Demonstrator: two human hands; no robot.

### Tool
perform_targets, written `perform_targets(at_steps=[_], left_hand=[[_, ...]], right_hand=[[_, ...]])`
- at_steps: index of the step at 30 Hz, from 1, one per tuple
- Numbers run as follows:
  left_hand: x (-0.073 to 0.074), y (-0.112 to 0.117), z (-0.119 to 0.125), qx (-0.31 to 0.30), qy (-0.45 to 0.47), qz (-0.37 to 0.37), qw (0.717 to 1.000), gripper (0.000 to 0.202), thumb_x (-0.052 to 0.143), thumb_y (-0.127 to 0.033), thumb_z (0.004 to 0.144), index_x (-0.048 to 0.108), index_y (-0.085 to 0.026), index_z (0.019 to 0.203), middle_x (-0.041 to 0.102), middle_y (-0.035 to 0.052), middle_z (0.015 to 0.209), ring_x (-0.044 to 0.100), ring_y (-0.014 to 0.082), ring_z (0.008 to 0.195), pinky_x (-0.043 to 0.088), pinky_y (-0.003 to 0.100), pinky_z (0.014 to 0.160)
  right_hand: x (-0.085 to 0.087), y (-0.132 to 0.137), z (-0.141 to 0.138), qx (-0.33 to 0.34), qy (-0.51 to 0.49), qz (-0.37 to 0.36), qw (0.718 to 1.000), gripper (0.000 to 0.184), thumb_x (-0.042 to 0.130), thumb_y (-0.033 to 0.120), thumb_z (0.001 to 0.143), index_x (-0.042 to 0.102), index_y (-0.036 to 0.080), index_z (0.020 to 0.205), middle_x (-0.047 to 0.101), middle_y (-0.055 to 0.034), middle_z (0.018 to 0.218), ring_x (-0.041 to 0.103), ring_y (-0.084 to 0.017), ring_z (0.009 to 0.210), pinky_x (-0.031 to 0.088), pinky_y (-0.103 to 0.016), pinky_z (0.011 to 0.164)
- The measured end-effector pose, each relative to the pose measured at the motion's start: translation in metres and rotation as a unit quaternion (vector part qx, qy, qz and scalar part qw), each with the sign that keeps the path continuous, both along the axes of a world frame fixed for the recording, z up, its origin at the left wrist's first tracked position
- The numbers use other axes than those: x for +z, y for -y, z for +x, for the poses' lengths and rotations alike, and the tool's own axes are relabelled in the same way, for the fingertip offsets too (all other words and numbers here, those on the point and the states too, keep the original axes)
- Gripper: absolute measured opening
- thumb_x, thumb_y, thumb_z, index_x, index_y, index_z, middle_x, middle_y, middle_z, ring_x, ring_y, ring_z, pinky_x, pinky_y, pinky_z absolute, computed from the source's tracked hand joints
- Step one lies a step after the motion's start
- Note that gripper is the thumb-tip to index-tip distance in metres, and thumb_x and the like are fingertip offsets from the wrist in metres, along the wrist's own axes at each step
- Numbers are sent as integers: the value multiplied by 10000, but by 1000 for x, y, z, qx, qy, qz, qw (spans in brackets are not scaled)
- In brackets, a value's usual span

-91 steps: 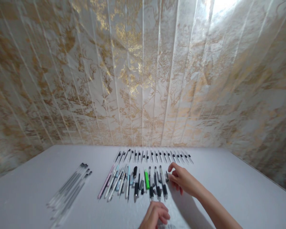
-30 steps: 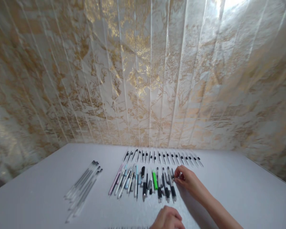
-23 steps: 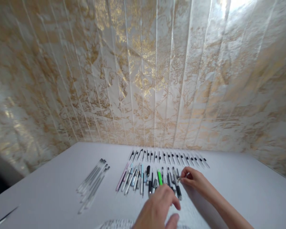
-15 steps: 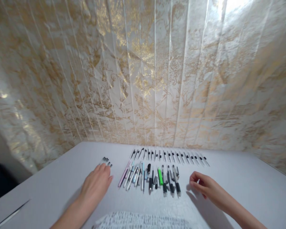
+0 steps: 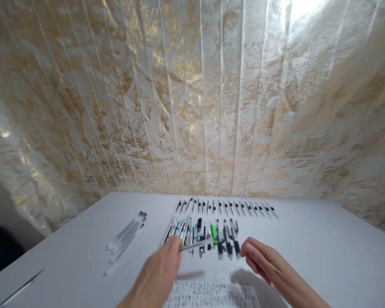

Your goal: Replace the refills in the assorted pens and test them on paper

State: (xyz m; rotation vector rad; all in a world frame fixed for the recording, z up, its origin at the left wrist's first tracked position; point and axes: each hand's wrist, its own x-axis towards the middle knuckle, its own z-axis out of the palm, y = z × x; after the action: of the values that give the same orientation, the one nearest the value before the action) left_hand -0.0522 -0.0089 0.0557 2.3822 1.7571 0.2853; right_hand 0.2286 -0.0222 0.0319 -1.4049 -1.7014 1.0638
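A slim clear-barrelled pen [image 5: 197,245] is held in my left hand [image 5: 162,269], pointing right above the table. The fingers of that hand are closed around its left end. My right hand [image 5: 263,265] hovers to the right, its fingers curled together with nothing visible in them. Between and beyond my hands lies a row of mixed pens and markers, among them a bright green highlighter [image 5: 214,232] and dark-gripped pens [image 5: 230,246]. Some of the pale pens there are partly hidden behind my left hand. Several similar clear pens [image 5: 126,237] lie in a bundle on the left.
Along the back of the white table [image 5: 83,256] runs a long row of thin pen parts with black tips [image 5: 226,208]. A handwritten sheet [image 5: 208,295] lies at the front. One thin dark stick [image 5: 21,287] rests far left. A gold-patterned curtain [image 5: 192,107] hangs behind.
My left hand has moved right and toward me, away from the clear pens, and now carries one pen. My right hand has shifted slightly left and closer to the mixed pens.
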Motion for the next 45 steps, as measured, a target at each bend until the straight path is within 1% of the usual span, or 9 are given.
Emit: perform_targets(at_steps=[3,9,19,25,29,33,38,41,45], left_hand=[[0,8,47,-127,49,-3,991,254,326,-69,904,514,-211,1000,669,61,976,655,194,839,458,280,725],[0,1,86,-149,71,-46,985,139,476,-158,925,537,-202,1042,732,57,978,713,277,853,433,312,641],[-72,-12,76,-172,91,-7,981,277,337,-215,977,576,-245,840,693,-20,578,672,208,499,274,283,451],[-64,-11,76,-145,152,-99,973,297,570,-211,795,542,-252,1088,710,6,906,698,221,699,427,275,604],[-59,-12,74,-159,130,-84,975,98,462,-203,870,541,-249,906,700,-5,820,673,186,666,416,254,593],[-56,-14,72,-181,107,-40,977,303,280,-221,979,560,-240,867,687,-12,702,663,170,607,382,247,546],[-54,-11,74,-158,120,-36,979,234,626,-237,835,524,-236,1046,723,-17,868,703,196,705,426,246,603],[-53,-11,74,-183,100,-12,978,82,549,-156,866,531,-237,867,709,-19,833,689,178,695,407,240,590],[-56,-12,73,-195,104,-18,975,228,366,-217,967,546,-241,830,692,-14,757,673,173,662,395,239,566]], right_hand=[[-2,-2,-3,-47,15,21,999,548,269,710,883,378,231,638,364,30,606,360,-150,567,347,-255,562],[-30,-14,22,-140,80,34,986,568,271,726,857,310,236,572,307,33,551,330,-150,530,295,-271,523],[-37,-6,8,-159,80,75,981,525,297,706,875,288,241,632,316,37,617,362,-157,577,340,-250,551],[-41,-4,8,-105,81,37,990,531,299,683,895,277,235,612,271,51,605,303,-133,551,283,-247,519],[-40,-3,6,-114,75,53,989,510,312,648,910,277,236,612,286,52,603,329,-136,556,282,-251,533],[-41,1,4,-121,58,81,988,436,333,581,939,325,236,673,371,42,652,398,-153,613,332,-243,587],[-45,2,5,-101,61,74,990,457,350,584,937,288,238,646,314,54,627,354,-143,586,300,-246,565],[-46,2,5,-105,62,83,989,473,357,588,935,259,239,632,278,58,616,324,-138,571,277,-252,552],[-44,2,4,-107,34,102,988,428,374,566,938,327,235,670,359,46,651,375,-149,610,319,-245,584]])
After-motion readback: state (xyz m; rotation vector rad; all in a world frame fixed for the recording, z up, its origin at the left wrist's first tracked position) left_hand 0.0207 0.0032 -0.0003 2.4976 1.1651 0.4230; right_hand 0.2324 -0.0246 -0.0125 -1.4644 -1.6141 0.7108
